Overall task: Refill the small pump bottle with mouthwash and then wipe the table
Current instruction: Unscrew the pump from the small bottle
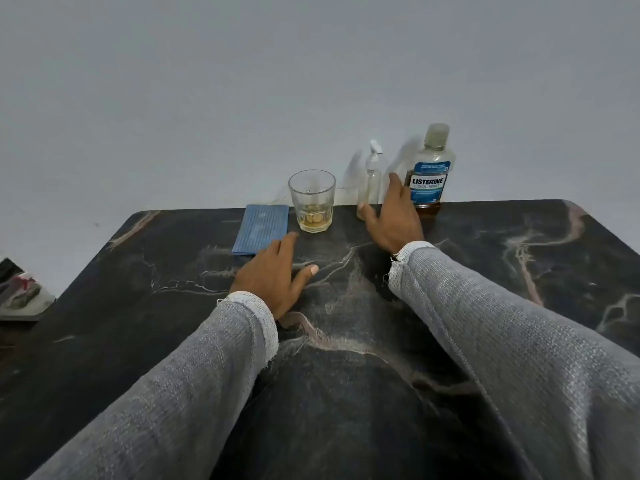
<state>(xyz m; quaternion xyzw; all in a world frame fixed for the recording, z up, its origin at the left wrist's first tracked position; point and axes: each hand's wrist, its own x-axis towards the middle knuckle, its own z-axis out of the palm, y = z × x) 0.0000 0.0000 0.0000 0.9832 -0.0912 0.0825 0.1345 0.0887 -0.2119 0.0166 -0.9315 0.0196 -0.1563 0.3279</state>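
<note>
A small clear pump bottle (371, 178) with a white pump head stands at the far edge of the dark marble table (519, 306). Right of it stands a large mouthwash bottle (430, 168) with a blue label and amber liquid low inside. My right hand (391, 216) reaches between the two bottles with fingers spread and holds nothing; its thumb lies near the pump bottle's base. A folded blue cloth (261, 228) lies at the far left. My left hand (277, 275) rests flat on the table just in front of the cloth, its fingertips at the cloth's near edge.
A faceted drinking glass (312, 200) with a little amber liquid stands between the cloth and the pump bottle. A plain grey wall rises right behind the table. Some objects (20, 289) sit off the table's left edge.
</note>
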